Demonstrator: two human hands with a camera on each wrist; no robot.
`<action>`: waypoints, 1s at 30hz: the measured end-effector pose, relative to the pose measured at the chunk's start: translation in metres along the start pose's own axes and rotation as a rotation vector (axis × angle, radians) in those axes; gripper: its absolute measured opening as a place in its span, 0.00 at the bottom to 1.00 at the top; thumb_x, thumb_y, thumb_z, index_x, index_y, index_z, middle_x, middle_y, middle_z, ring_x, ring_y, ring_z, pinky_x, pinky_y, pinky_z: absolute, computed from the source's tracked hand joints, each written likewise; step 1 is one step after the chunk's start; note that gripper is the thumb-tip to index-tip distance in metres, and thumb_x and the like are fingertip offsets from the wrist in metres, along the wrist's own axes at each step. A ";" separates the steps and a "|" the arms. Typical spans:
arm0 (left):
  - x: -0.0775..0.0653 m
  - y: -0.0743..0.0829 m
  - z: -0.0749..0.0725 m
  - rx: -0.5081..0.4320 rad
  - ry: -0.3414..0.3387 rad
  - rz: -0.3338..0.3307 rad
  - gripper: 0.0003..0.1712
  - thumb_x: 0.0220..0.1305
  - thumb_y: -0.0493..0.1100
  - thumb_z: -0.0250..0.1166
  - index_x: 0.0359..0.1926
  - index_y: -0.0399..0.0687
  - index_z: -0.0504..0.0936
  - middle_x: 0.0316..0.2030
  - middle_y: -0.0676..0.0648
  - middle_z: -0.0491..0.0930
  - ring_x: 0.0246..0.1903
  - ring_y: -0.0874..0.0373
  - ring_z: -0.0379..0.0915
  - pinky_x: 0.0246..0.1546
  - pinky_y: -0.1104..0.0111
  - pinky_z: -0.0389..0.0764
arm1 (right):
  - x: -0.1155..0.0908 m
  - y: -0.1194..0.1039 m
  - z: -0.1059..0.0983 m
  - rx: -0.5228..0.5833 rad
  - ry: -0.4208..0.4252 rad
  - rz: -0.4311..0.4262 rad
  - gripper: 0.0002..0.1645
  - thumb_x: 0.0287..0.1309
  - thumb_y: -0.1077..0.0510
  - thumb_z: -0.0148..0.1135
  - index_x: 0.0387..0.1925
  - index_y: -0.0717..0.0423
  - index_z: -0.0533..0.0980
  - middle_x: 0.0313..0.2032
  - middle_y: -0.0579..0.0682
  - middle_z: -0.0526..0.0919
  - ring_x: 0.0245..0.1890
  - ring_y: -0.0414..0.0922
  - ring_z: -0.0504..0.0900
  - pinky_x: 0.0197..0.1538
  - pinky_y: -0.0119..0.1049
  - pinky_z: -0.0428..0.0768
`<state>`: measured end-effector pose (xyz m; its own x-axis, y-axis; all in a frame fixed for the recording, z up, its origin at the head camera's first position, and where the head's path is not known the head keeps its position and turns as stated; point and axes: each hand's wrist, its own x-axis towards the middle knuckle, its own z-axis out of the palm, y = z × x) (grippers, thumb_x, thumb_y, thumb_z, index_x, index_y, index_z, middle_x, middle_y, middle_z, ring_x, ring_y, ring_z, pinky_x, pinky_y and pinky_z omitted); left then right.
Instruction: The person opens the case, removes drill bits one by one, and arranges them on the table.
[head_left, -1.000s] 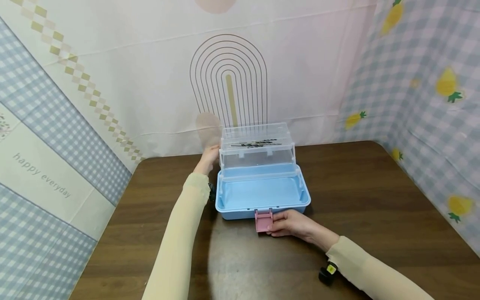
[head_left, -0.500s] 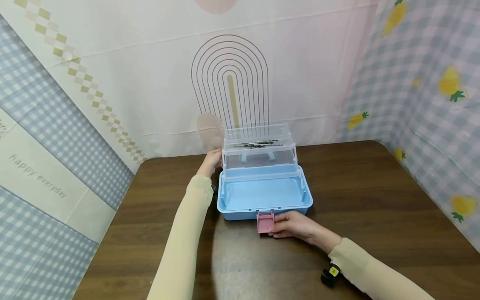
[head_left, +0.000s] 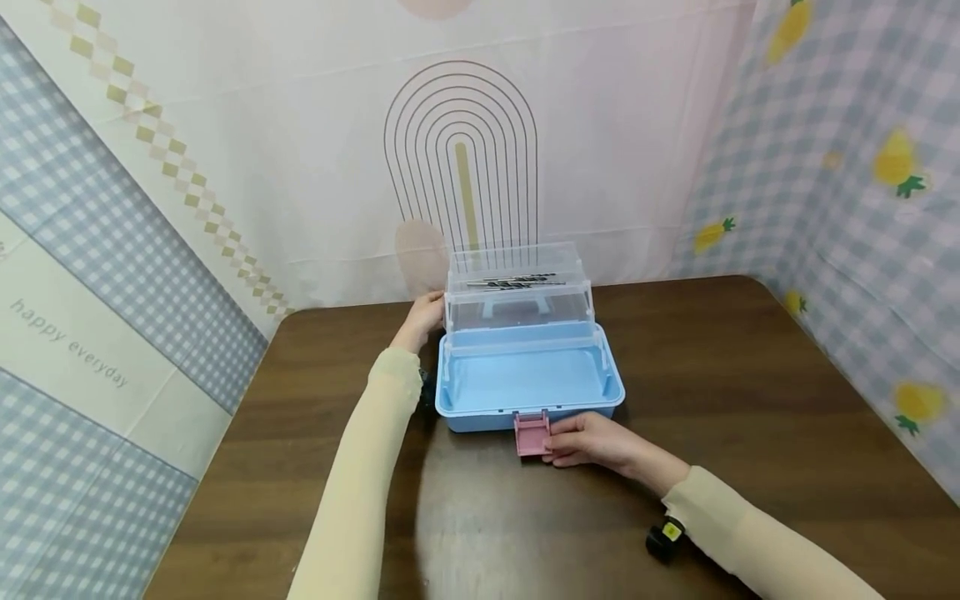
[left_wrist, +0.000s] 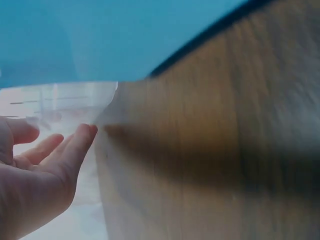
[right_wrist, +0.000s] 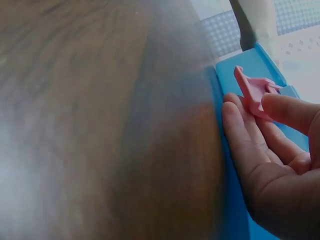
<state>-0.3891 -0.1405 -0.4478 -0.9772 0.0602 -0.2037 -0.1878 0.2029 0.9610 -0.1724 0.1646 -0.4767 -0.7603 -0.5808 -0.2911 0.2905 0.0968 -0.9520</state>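
Observation:
A light blue toolbox point(head_left: 528, 379) stands on the table with its clear upper part raised at the back. Several drill bits point(head_left: 516, 282) lie in a clear tray point(head_left: 517, 312) there. My left hand point(head_left: 423, 317) is at the left side of this clear part; in the left wrist view its fingers point(left_wrist: 80, 142) are loosely extended beside the clear plastic, and whether they touch it I cannot tell. At the front, my right hand point(head_left: 588, 440) pinches the pink latch point(head_left: 532, 435) by its right edge, thumb on one face and fingers behind, as the right wrist view shows.
The brown wooden table point(head_left: 720, 375) reaches back to a white patterned cloth point(head_left: 622, 125). Checked cloth point(head_left: 847, 242) hangs along the right side. A black wrist camera point(head_left: 662, 542) hangs below the right sleeve.
Both hands keep nearly the same places, the right one still pinching the latch. A pale blue handle shape, not visible at first, now shows through the clear tray. The whole view shifts slightly.

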 end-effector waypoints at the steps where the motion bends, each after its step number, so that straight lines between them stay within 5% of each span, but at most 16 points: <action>1: -0.003 0.002 -0.003 0.022 0.000 0.006 0.29 0.80 0.45 0.50 0.75 0.37 0.62 0.69 0.36 0.67 0.65 0.43 0.70 0.63 0.56 0.74 | -0.001 -0.001 -0.003 -0.011 0.000 0.000 0.22 0.70 0.63 0.59 0.56 0.80 0.73 0.45 0.62 0.85 0.45 0.47 0.86 0.52 0.43 0.84; 9: -0.032 0.018 -0.035 0.191 0.022 0.131 0.29 0.81 0.45 0.48 0.75 0.37 0.61 0.68 0.32 0.67 0.65 0.39 0.68 0.64 0.51 0.71 | -0.025 -0.013 -0.029 -0.083 -0.022 -0.026 0.26 0.74 0.58 0.56 0.61 0.77 0.72 0.51 0.66 0.83 0.50 0.51 0.85 0.55 0.43 0.82; 17: -0.073 0.044 -0.058 0.344 0.059 0.301 0.30 0.80 0.52 0.50 0.74 0.42 0.65 0.65 0.36 0.72 0.65 0.42 0.68 0.66 0.50 0.68 | -0.056 -0.052 -0.051 -0.259 0.031 -0.113 0.28 0.75 0.54 0.55 0.63 0.74 0.71 0.55 0.71 0.80 0.56 0.62 0.80 0.59 0.49 0.79; 25: -0.108 0.069 -0.057 0.363 0.064 0.440 0.32 0.79 0.56 0.51 0.74 0.45 0.66 0.69 0.39 0.69 0.69 0.46 0.65 0.69 0.55 0.65 | -0.069 -0.087 -0.066 -0.357 0.232 -0.218 0.27 0.74 0.52 0.58 0.63 0.68 0.74 0.56 0.67 0.81 0.53 0.51 0.84 0.57 0.42 0.81; 30: -0.124 0.070 -0.050 0.393 0.083 0.528 0.30 0.78 0.54 0.53 0.73 0.43 0.68 0.67 0.39 0.71 0.67 0.48 0.67 0.68 0.57 0.67 | -0.073 -0.098 -0.067 -0.445 0.356 -0.243 0.28 0.73 0.47 0.58 0.63 0.62 0.75 0.55 0.62 0.83 0.50 0.42 0.85 0.56 0.34 0.80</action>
<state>-0.2862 -0.1825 -0.3462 -0.9355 0.1769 0.3059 0.3529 0.5093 0.7849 -0.1845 0.2510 -0.3685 -0.9438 -0.3306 -0.0023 -0.1267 0.3679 -0.9212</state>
